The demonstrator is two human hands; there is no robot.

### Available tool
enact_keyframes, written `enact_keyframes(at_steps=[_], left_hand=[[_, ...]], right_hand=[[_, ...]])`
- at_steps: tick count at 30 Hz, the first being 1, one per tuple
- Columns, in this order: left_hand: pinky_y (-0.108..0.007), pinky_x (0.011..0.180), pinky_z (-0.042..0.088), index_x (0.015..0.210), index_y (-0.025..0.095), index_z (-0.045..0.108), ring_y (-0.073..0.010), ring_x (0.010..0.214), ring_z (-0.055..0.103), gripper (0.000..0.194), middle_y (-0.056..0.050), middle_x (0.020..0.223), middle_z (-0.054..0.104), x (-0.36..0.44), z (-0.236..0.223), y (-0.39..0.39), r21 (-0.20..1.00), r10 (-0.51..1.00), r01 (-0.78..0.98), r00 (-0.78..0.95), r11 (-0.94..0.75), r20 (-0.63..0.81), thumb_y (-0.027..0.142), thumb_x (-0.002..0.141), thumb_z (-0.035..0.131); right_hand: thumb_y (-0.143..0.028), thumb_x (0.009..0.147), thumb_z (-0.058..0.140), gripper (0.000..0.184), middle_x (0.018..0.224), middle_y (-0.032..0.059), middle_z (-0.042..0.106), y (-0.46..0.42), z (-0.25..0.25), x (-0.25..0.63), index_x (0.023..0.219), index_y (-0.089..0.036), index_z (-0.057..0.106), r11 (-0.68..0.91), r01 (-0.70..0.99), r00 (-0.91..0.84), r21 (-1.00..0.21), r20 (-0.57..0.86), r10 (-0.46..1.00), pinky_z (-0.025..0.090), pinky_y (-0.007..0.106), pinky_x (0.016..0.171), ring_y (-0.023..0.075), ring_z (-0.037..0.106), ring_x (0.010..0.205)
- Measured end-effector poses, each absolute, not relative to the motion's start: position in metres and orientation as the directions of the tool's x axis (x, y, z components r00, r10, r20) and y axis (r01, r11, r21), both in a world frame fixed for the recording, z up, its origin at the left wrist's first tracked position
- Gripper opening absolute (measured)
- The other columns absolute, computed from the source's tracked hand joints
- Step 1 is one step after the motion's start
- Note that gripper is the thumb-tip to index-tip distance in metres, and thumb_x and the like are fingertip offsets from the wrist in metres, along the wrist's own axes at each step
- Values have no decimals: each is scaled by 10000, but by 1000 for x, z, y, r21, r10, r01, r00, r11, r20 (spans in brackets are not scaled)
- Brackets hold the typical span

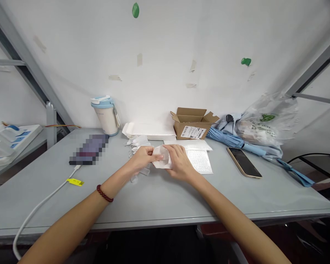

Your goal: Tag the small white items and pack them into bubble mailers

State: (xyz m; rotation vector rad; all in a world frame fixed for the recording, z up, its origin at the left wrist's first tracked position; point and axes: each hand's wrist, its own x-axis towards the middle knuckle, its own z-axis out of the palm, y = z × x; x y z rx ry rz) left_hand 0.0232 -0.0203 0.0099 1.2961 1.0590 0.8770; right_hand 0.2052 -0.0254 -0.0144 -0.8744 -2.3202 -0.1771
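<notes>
Over the middle of the table, my left hand [143, 158] and my right hand [179, 161] hold a small white envelope-like pouch [158, 163] between them. Its mouth faces me and stands apart. My left thumb reaches into the opening while the fingers pinch the left edge. The fingers of my right hand wrap over the right side. Behind and beside my left hand lie several small translucent white pieces with thin loops [139, 141]. To the right of my right hand lies a white bubble-textured mailer [200, 162]. What is inside the pouch cannot be made out.
A stack of flat white mailers [151, 130] and an open cardboard box [193, 128] stand against the wall. To the left are a tumbler [106, 116] and a cabled, pixelated device [89, 149]. A phone [244, 162], blue umbrella [236, 140] and plastic bag [266, 123] lie right.
</notes>
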Motion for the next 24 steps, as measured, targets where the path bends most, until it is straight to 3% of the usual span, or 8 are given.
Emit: enact_keyframes(at_steps=[6,11,15,24], left_hand=[[-249,550,441,802,118,658,-159,644,589,341,-32,714,639,17,10,-17,994,973,9,204,110,-110,349,573,761],[-267,553,490,771,138,645,-195,656,631,301,-29,710,673,21,7,-16,990,992,-90,69,113,-107,209,500,754],[-273,485,475,802,167,651,-228,646,644,270,-21,656,677,26,8,-20,990,991,-77,75,117,-112,240,549,712],[-256,536,476,848,161,663,-200,692,638,271,-38,767,697,27,8,-24,995,990,-4,101,102,-101,197,583,707]], right_hand=[[-201,720,543,736,1314,206,429,-26,-11,206,1388,-100,250,693,720,-524,-42,622,582,306,488,964,322,369,1215],[-99,715,472,731,1355,210,424,-23,-16,206,1410,-89,245,664,747,-549,20,582,600,293,491,985,301,360,1262],[-32,702,412,737,1394,212,396,-28,-19,201,1419,-88,251,665,739,-601,105,549,581,284,517,990,296,337,1292],[48,802,315,634,1415,150,403,-28,-24,199,1356,-251,387,605,758,-601,243,618,506,268,512,989,244,342,1306]])
